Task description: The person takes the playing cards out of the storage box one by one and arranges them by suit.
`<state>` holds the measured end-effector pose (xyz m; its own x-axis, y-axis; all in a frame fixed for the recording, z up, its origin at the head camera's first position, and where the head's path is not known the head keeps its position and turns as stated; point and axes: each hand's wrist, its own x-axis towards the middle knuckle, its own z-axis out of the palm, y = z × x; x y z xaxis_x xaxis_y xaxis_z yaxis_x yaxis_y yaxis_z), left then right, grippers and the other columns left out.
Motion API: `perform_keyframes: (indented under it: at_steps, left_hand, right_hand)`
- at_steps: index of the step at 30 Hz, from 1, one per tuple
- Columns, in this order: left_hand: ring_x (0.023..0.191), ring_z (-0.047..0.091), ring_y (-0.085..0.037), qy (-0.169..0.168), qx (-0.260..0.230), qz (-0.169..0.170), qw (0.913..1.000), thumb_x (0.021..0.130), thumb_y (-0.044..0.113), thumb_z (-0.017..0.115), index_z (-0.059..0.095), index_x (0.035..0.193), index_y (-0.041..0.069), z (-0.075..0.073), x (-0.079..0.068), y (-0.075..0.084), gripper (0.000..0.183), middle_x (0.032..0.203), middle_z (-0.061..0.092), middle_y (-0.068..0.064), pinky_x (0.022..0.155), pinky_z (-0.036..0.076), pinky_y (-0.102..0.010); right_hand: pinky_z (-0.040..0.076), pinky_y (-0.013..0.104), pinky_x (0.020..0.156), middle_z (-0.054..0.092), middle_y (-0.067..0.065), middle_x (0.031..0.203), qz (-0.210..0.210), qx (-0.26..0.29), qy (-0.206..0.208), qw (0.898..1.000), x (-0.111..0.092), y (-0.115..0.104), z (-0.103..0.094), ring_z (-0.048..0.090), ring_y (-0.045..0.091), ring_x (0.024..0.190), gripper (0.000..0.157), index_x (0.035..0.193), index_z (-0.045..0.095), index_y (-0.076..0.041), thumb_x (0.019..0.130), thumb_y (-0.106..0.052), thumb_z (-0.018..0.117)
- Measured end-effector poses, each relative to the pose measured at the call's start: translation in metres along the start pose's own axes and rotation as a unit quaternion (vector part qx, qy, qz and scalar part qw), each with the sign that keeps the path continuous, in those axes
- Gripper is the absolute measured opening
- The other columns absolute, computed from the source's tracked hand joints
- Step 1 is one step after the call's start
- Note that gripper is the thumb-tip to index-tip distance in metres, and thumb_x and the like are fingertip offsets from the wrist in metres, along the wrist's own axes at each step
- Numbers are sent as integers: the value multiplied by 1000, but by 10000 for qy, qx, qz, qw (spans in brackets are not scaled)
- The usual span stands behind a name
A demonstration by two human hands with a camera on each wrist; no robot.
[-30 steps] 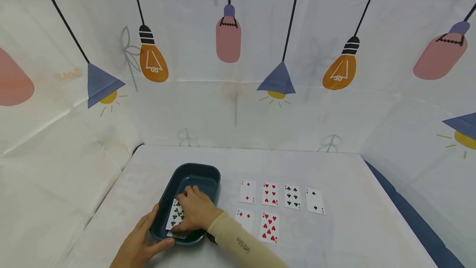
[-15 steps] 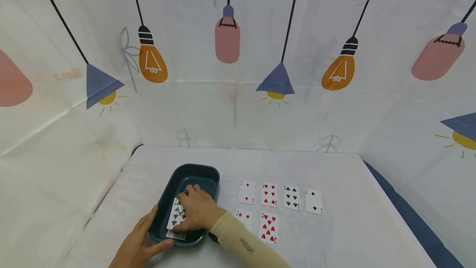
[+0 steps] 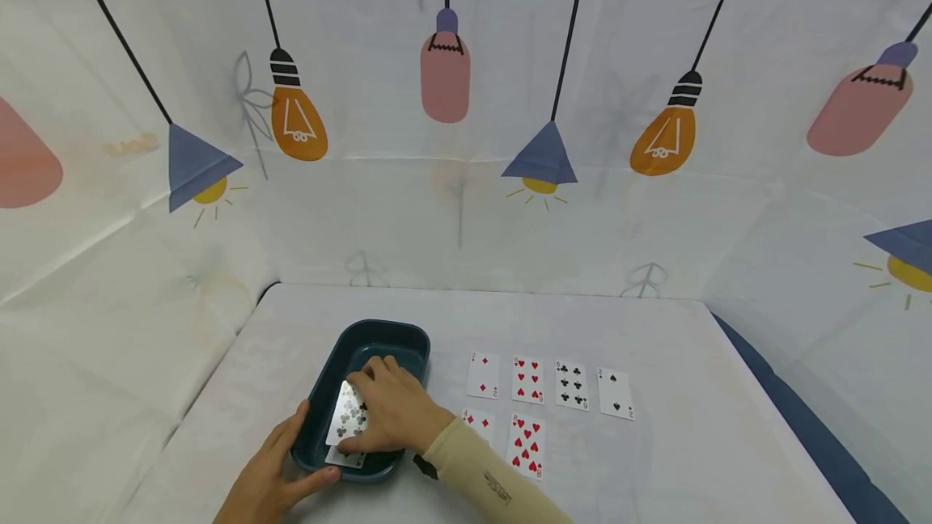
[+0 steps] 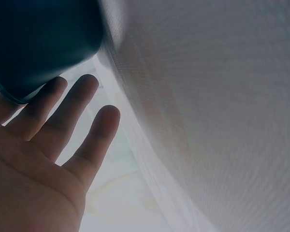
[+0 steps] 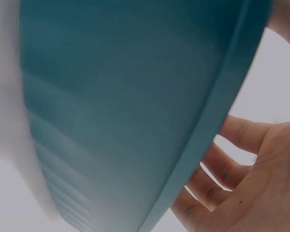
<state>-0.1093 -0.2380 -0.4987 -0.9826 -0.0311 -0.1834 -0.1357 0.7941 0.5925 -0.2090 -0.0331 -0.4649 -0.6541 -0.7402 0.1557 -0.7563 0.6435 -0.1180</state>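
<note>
A dark teal tray (image 3: pixel 418 330) stands on the white tabletop, left of centre in the head view. Inside it my right hand (image 3: pixel 399 412) holds a clubs playing card (image 3: pixel 345 417), thumb at the near edge and fingers toward the far end; the hand covers the card's right side. Another card (image 3: pixel 344 458) peeks out beneath it. My left hand (image 3: pixel 268 466) steadies the tray's near-left corner, fingers along the left side, thumb by the near rim. In the left wrist view its fairly straight fingers (image 4: pixel 77 111) reach the tray's outer wall. The right wrist view shows mostly tray wall (image 5: pixel 125 106).
Right of the tray lie face-up cards: a two of diamonds (image 3: pixel 484 376), six of hearts (image 3: pixel 527 380), six of clubs (image 3: pixel 571 386) and two of spades (image 3: pixel 616 394). Nearer are a four of diamonds (image 3: pixel 477 424), partly behind the sleeve, and an eight of hearts (image 3: pixel 526 445).
The clubs card has shifted slightly and tilted, now catching a glare, as my right hand moves a little to the right. My left hand and the tray stay nearly still.
</note>
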Motion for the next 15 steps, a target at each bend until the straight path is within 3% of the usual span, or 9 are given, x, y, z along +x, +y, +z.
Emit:
perform_keyframes:
  at_steps: [15]
  left_hand:
    - [134, 43, -49, 92, 33, 203, 9997, 78, 63, 79, 14, 163, 10, -1, -3, -2, 120, 153, 36, -29, 102, 43, -66]
  right_hand:
    - [49, 22, 96, 54, 0, 129, -232, 97, 366, 9990, -22, 7, -17, 51, 13, 110, 88, 142, 57, -18, 77, -75, 70]
